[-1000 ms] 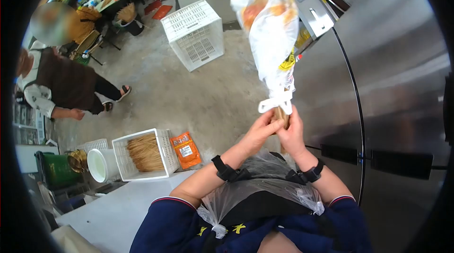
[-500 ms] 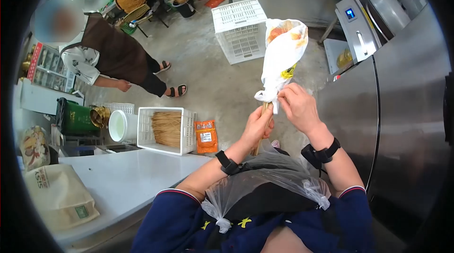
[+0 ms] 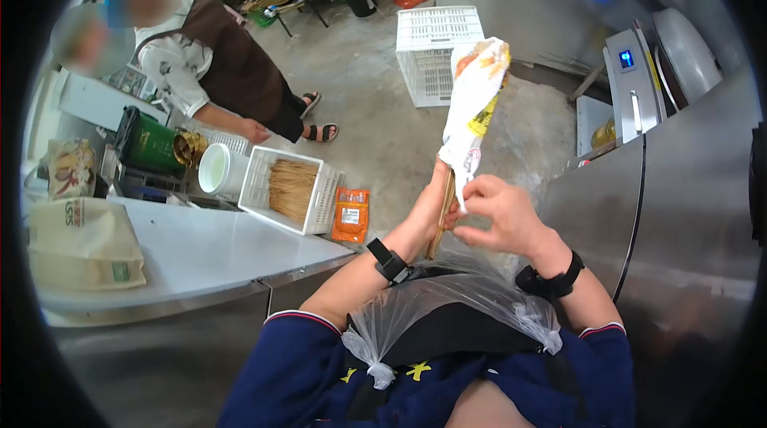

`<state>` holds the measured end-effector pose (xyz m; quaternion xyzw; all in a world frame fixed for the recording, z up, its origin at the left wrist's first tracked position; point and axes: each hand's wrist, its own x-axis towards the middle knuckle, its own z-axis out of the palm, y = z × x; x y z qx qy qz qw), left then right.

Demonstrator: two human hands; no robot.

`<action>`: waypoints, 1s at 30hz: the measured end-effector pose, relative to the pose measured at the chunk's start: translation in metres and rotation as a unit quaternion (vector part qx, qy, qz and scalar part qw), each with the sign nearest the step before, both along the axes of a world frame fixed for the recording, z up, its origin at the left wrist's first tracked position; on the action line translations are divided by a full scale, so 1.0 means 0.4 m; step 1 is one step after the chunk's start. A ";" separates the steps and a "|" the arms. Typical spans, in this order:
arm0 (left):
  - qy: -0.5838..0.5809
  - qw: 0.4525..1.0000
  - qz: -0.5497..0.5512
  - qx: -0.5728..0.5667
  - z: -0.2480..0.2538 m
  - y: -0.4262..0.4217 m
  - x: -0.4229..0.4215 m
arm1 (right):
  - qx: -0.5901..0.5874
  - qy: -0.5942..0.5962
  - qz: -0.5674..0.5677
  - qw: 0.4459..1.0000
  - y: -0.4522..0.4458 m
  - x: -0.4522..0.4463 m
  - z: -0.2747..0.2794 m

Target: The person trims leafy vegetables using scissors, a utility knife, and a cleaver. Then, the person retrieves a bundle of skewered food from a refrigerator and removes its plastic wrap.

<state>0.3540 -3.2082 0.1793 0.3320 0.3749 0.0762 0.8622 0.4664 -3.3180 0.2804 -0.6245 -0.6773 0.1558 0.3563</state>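
My left hand (image 3: 435,203) is closed around a bundle of thin wooden skewers (image 3: 436,242), just below a white plastic bag (image 3: 465,112). The bag covers the upper end of the bundle, and orange-brown food shows through near its top. Yellow print marks its side. Close by on the right, my right hand (image 3: 505,216) has its fingertips at the bag's narrow loose tail, with the thumb somewhat apart. The skewers' lower ends stick out beneath my left palm.
A white crate of wooden sticks (image 3: 292,188) stands beside an orange packet (image 3: 350,214) at the counter (image 3: 200,240). Ahead is another white crate (image 3: 435,28). Two people are at the left, one in a brown apron (image 3: 240,52). A steel cabinet (image 3: 687,212) borders the right.
My view has turned slightly left. The gathered loop at the bag's neck no longer shows; its tail hangs down beside the skewers. My right hand has moved lower.
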 end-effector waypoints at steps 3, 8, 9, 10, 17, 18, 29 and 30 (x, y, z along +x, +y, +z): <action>0.035 0.995 -0.012 -0.088 0.093 -0.022 -0.012 | 0.094 -0.082 0.044 0.991 -0.017 0.015 0.012; -0.076 0.992 -0.056 -0.080 0.108 -0.026 -0.013 | 0.134 0.003 -0.130 0.982 0.003 0.084 -0.008; -0.075 0.993 -0.059 -0.077 0.110 -0.029 -0.014 | 0.120 -0.045 -0.089 0.988 0.019 0.075 -0.018; -0.072 0.994 -0.054 -0.065 0.111 -0.033 -0.012 | 0.112 -0.052 -0.093 0.988 0.032 0.072 -0.031; -0.096 0.994 -0.038 -0.042 0.103 -0.019 -0.041 | 0.063 0.068 -0.065 0.994 0.068 0.123 -0.081; -0.111 0.991 -0.012 -0.074 0.131 -0.021 -0.036 | 0.119 0.130 -0.102 0.979 0.090 0.115 -0.100; -0.199 0.979 -0.035 -0.017 0.184 0.069 0.002 | 0.145 0.662 -0.051 0.734 0.235 0.172 -0.062; -0.239 0.969 -0.045 -0.037 0.193 0.083 0.002 | 0.152 0.684 -0.157 0.696 0.263 0.147 0.001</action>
